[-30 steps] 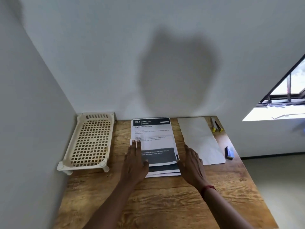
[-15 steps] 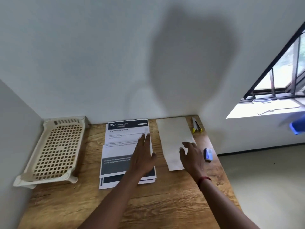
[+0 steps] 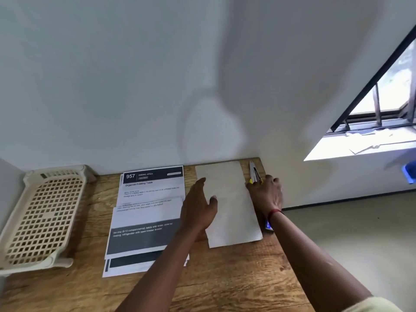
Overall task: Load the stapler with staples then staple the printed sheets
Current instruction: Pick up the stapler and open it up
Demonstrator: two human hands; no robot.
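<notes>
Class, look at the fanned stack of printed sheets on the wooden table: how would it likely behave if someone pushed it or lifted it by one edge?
The printed sheets already lie staggered, so a push would probably slide them further apart. They look thin and unbound, so lifted by one edge they would likely droop and separate. The wooden table looks smooth, so they should slip easily.

Stapler and printed sheets on our wooden desk

We saw the stapler (image 3: pixel 254 173), silver with yellow trim, lying at the desk's far right corner by the wall; the printed sheets (image 3: pixel 146 219) lay fanned flat, headed "957", beside a blank sheet (image 3: pixel 234 212).
</notes>
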